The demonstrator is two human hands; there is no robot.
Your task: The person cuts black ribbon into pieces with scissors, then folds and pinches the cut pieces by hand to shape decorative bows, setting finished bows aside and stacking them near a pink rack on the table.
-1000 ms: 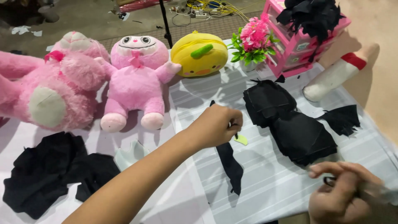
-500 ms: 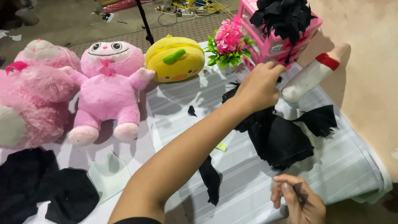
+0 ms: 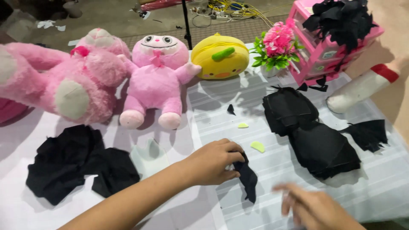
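Note:
My left hand [image 3: 213,162] rests on the white striped table cover [image 3: 221,127], its fingers closed on the top end of a narrow black fabric strip [image 3: 248,181] that lies on the cover. My right hand [image 3: 313,206] is at the lower right, blurred by motion, fingers spread, close to the strip; I cannot tell whether it holds anything. A stack of black fabric pieces [image 3: 315,136] lies to the right of both hands. Two small pale yellow-green scraps [image 3: 257,146] and a tiny black scrap [image 3: 230,109] lie above my left hand.
Pink plush toys [image 3: 155,81] and a yellow plush [image 3: 220,61] line the far edge, with a pink flower pot [image 3: 277,47] and a pink drawer box [image 3: 328,47] topped with black scraps. Black cloth [image 3: 72,164] lies at left, a pale cutout [image 3: 149,155] beside it, a white-and-red form [image 3: 362,87] at right.
My left hand came back from the far right near the drawer box down to the black strip in front of me. My right hand rose and is now moving fast.

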